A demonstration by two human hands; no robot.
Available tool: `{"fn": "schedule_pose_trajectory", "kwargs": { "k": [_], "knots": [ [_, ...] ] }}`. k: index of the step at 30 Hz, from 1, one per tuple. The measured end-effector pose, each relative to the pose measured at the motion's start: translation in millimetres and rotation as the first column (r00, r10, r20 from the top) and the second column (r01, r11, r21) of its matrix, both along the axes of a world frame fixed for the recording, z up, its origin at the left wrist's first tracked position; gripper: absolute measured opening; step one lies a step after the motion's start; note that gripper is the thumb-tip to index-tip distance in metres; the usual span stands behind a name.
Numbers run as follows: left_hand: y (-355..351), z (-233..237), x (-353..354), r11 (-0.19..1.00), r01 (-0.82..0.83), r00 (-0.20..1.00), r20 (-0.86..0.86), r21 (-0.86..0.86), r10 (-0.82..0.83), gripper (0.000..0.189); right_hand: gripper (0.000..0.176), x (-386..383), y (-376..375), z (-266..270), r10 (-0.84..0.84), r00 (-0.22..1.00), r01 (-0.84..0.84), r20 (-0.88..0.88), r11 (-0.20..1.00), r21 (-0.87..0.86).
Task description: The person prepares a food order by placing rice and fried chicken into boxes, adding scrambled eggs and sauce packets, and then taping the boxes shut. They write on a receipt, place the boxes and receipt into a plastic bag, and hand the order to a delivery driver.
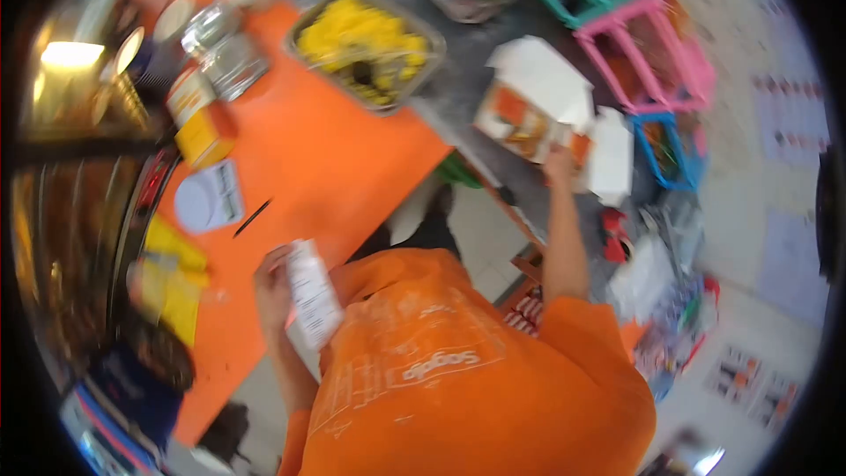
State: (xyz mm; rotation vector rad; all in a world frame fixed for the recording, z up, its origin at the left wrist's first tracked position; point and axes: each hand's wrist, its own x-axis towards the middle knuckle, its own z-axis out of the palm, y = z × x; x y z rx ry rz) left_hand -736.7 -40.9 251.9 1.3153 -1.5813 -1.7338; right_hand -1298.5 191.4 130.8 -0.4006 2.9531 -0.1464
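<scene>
My left hand (275,275) is closed on a white printed receipt (314,293), close to my orange shirt. On the right, my right hand (557,164) is at the near edge of a takeaway box (515,113), its fingers pinched on the cardboard. The white lid flaps (550,79) stand open, and orange and brown food shows inside, slightly blurred. Between my hands and the far side, a metal tray (435,51) holds yellow food with a dark spot in it. A black pen (253,218) lies near my left hand.
Teal (577,13), pink (617,97) and blue (661,145) baskets line the grey counter's right side. Clear containers (225,53), an orange-and-white carton (201,119) and yellow packets (172,278) rest along the orange table's left. Plastic bags (648,278) lie at lower right.
</scene>
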Motion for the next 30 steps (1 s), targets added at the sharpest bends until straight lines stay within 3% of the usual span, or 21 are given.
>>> {"fn": "schedule_pose_trajectory", "kwargs": {
  "k": [2, 4, 5, 6, 7, 8, 9, 10, 11, 12, 13, 14, 15, 16, 17, 19, 22, 24, 26, 28, 30],
  "knots": [
    [18, 21, 6, 0.997, -0.007, 0.999, 0.051, 0.078, 0.003, 0.026, 0.039, 42, -47, 89, 0.262, 0.964, -0.262, 0.034, 0.929, 0.263],
    [40, 29, 11, 0.974, -0.109, 0.992, -0.035, 0.199, 0.118, 0.035, 0.034, 104, -101, 112, 0.085, 0.988, -0.091, -0.130, 0.995, -0.045],
    [49, 29, 12, 0.933, -0.251, 0.960, -0.056, 0.256, 0.274, 0.035, 0.033, 154, -140, 120, 0.307, 0.952, -0.296, 0.020, 0.933, -0.204],
    [56, 27, 16, 0.878, -0.359, 0.913, -0.078, 0.318, 0.401, 0.035, 0.033, 213, -170, 126, 0.504, 0.854, -0.428, 0.128, 0.822, -0.376],
    [66, 0, 38, 0.900, -0.383, 0.923, 0.058, 0.208, 0.380, 0.028, 0.035, 256, -187, 59, 0.737, 0.640, -0.522, 0.218, 0.625, -0.581],
    [66, 1, 50, 0.901, -0.380, 0.925, 0.062, 0.208, 0.376, 0.028, 0.038, 316, -214, 77, 0.813, 0.391, -0.461, 0.431, 0.578, -0.673],
    [66, 2, 58, 0.891, -0.437, 0.892, 0.186, 0.125, 0.411, 0.024, 0.037, 373, -236, 28, 0.953, 0.299, -0.675, 0.057, 0.253, -0.693],
    [67, 3, 65, 0.881, -0.472, 0.847, 0.295, 0.039, 0.441, 0.021, 0.038, 422, -259, 7, 0.966, 0.226, -0.765, -0.127, 0.096, -0.636],
    [69, 4, 78, 0.869, -0.494, 0.834, 0.296, 0.029, 0.465, 0.024, 0.036, 452, -287, 4, 0.950, 0.144, -0.574, 0.276, 0.308, -0.759],
    [72, 6, 89, 0.867, -0.497, 0.834, 0.289, 0.026, 0.469, 0.027, 0.030, 478, -311, -9, 0.934, 0.144, -0.679, 0.327, 0.334, -0.654],
    [73, 21, 85, 0.819, -0.568, 0.808, 0.241, 0.077, 0.538, 0.031, 0.018, 502, -309, -63, 0.879, 0.246, -0.798, -0.408, -0.056, -0.600],
    [76, 34, 85, 0.770, -0.623, 0.779, 0.198, 0.138, 0.595, 0.035, 0.012, 500, -314, -40, 0.989, 0.074, -0.891, -0.126, 0.009, -0.454],
    [82, 29, 95, 0.789, -0.603, 0.792, 0.195, 0.112, 0.578, 0.038, 0.013, 497, -309, -36, 0.972, -0.048, -0.994, -0.231, -0.069, -0.081],
    [86, 20, 107, 0.799, -0.596, 0.796, 0.190, 0.081, 0.575, 0.042, 0.014, 499, -302, -69, 0.892, -0.040, -0.958, -0.451, -0.163, -0.236],
    [88, 6, 116, 0.794, -0.598, 0.799, 0.155, 0.110, 0.581, 0.042, 0.014, 482, -293, -50, 0.880, -0.033, -0.971, -0.474, -0.141, -0.194],
    [74, -16, 118, 0.820, -0.553, 0.833, 0.127, 0.145, 0.539, 0.042, 0.014, 452, -277, -13, 0.999, -0.010, -0.891, -0.033, -0.024, -0.454],
    [41, -26, 96, 0.896, -0.407, 0.896, 0.268, 0.176, 0.354, 0.044, 0.017, 400, -233, 1, 0.967, 0.043, -0.838, 0.252, 0.172, -0.518],
    [7, -18, 44, 0.967, -0.128, 0.971, 0.228, 0.222, 0.076, 0.046, 0.028, 337, -200, 63, 0.669, 0.001, -0.726, 0.744, 0.512, -0.459],
    [-12, -12, -21, 0.960, 0.106, 0.978, 0.146, 0.259, -0.147, 0.050, 0.032, 298, -131, 41, 0.944, 0.233, -0.575, 0.233, 0.327, -0.750],
    [-21, -14, -94, 0.856, 0.450, 0.865, 0.116, 0.252, -0.489, 0.056, 0.027, 248, -66, 63, 0.802, 0.326, -0.237, 0.500, 0.581, -0.778],
    [-9, -66, -164, 0.727, 0.653, 0.750, -0.047, 0.214, -0.660, 0.059, 0.024, 204, -8, 108, 0.575, 0.560, -0.049, 0.596, 0.741, -0.669]
  ]
}}
